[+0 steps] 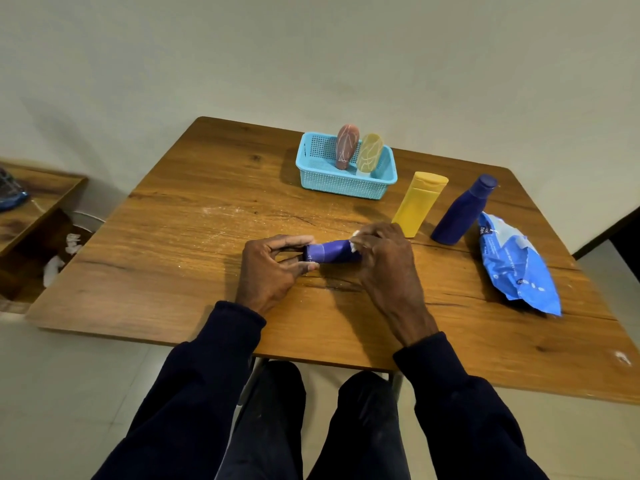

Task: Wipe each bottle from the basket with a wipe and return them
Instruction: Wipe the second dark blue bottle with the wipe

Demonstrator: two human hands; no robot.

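Observation:
A small purple bottle (330, 251) lies sideways just above the table's middle. My left hand (268, 268) pinches its left end between thumb and fingers. My right hand (382, 252) wraps a white wipe (355, 240) around the bottle's right part; only scraps of the wipe show past my fingers. The light blue basket (332, 183) at the back holds a reddish bottle (346, 147) and a pale yellow bottle (370, 154), both upright. A yellow bottle (419, 204) and a dark blue bottle (462, 211) stand to the right of the basket.
A blue wipes packet (517, 266) lies at the right side of the wooden table (173, 258). Left of the table stands a low wooden shelf (38, 206) with a shoe (10, 194) on top and crumpled white wipes (60, 259) below.

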